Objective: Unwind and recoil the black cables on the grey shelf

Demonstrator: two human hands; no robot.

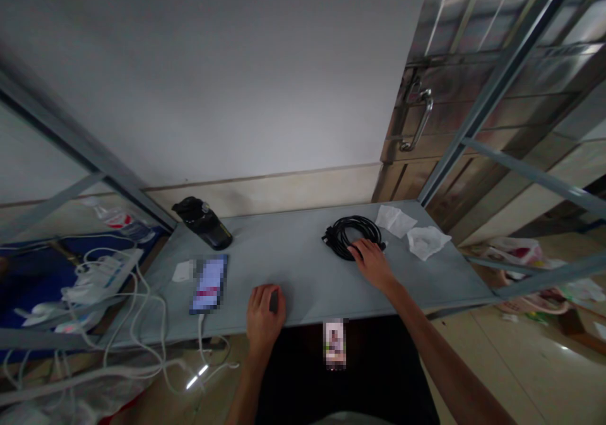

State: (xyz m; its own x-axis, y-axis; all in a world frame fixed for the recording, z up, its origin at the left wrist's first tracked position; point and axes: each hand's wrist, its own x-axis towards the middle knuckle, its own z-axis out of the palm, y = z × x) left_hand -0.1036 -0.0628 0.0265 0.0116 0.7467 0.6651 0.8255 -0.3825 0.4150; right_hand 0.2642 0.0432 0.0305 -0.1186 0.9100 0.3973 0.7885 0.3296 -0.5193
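A coiled black cable (pixel 343 228) lies flat on the grey tabletop toward the right. My right hand (pixel 372 262) reaches over the near edge of that coil, its fingers bent around the loops. At the front edge of the table rests my left hand (pixel 262 314), fingers curled in. A dark patch shows between its thumb and forefinger; whether this is an object or a shadowed gap I cannot make out. On my lap, below the table edge, a phone with a lit, blurred screen (pixel 334 344) lies between my arms.
A black bottle (pixel 206 223) leans in view at the back left. Nearer stands a phone (pixel 208 284) with a white charging cable, beside a white card (pixel 182 271). Crumpled white tissues (pixel 427 242) lie at right. White power strips (pixel 111 270) and loose cords crowd the left, by metal posts.
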